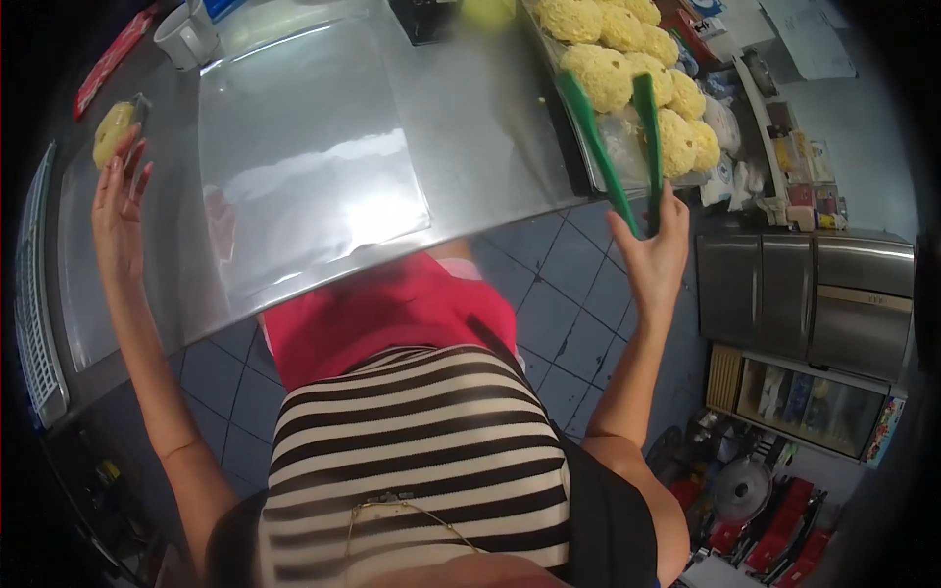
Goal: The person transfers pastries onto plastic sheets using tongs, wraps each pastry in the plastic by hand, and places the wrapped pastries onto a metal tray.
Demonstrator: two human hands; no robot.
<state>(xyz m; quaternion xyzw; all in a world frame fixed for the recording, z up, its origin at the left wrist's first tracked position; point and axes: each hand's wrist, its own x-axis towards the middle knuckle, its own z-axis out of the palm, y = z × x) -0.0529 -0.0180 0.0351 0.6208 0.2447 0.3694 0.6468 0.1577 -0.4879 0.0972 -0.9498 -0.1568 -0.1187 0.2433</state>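
Observation:
My right hand (655, 250) grips a pair of green tongs (598, 147) by their joined end. The tong arms stand apart, their tips over the yellow crumb-coated buns (676, 142) on a tray (598, 176) at the right of the counter. One bun (596, 76) lies near the left tip; whether the tongs touch it I cannot tell. On the far left my left hand (120, 220) has its fingers stretched out. Its fingertips are beside a single yellow bun (114, 132) that appears to be in clear plastic, partly covered by the fingers.
A clear plastic sheet (304, 118) lies on the metal counter (480, 147) before me. Behind it are a white mug (186, 37), a red packet (113, 61) and a black item (423, 20). A white plastic rack (37, 304) borders the left. Steel refrigerators (804, 289) stand on the right.

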